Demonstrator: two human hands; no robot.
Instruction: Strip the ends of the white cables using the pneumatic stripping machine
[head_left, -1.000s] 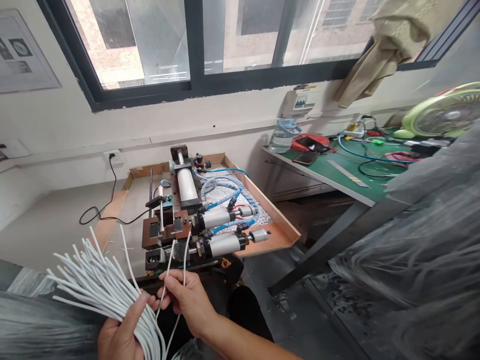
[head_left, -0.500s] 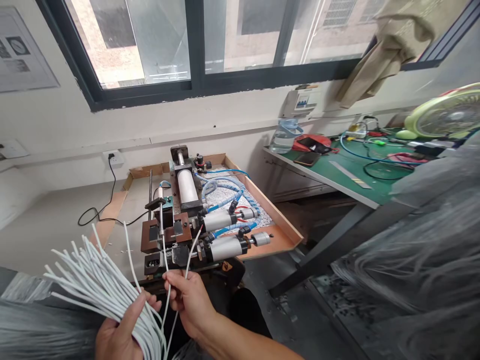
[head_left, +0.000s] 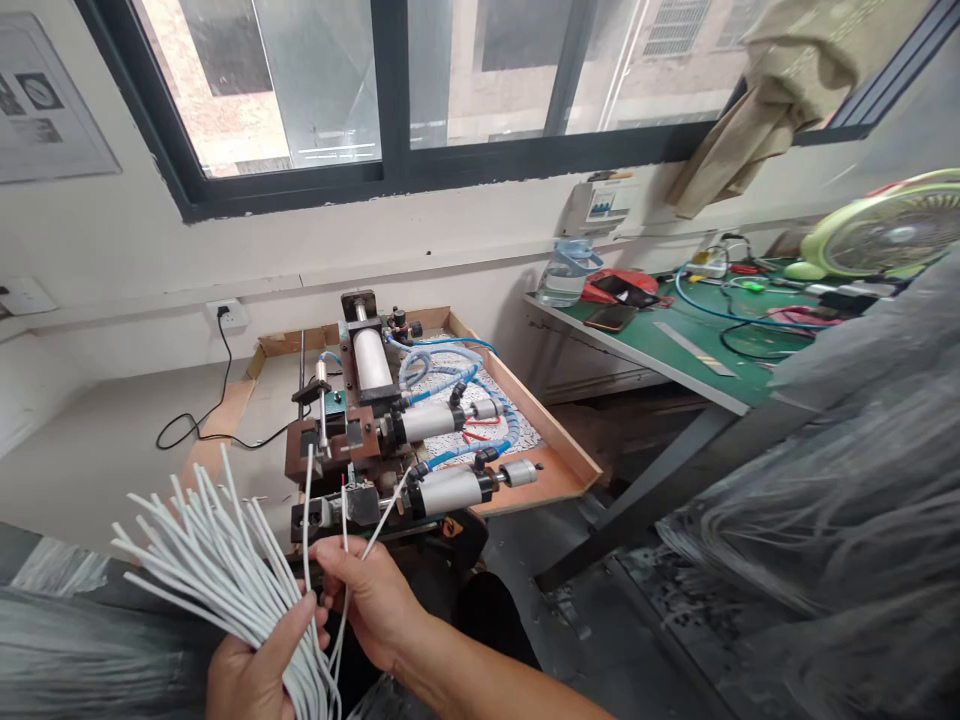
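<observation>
My left hand (head_left: 262, 655) is closed round a thick bundle of white cables (head_left: 225, 560), whose loose ends fan out to the upper left. One cable (head_left: 307, 510) stands up from the bundle between both hands, its tip in front of the machine. My right hand (head_left: 371, 600) is closed, thumb against fingers, with two thin white cables (head_left: 386, 520) rising out of it; the tip of the shorter one looks reddish. Just beyond the hands sits a pneumatic machine (head_left: 367, 450) with silver cylinders and brown clamp blocks. My right fingertips are hidden behind the hand.
The machine stands on a wood-edged table (head_left: 559, 430). To the right, a green-topped table (head_left: 675, 345) carries a water jug (head_left: 568, 272), a phone (head_left: 609, 318), a ruler (head_left: 694, 350) and a fan (head_left: 892, 230). Wrapped bundles of cable (head_left: 840, 520) hang at the right.
A cable that reached into the machine's clamp area has come back toward me and sits in my right hand. Another cable now stands upright from the bundle. My hands are closer together.
</observation>
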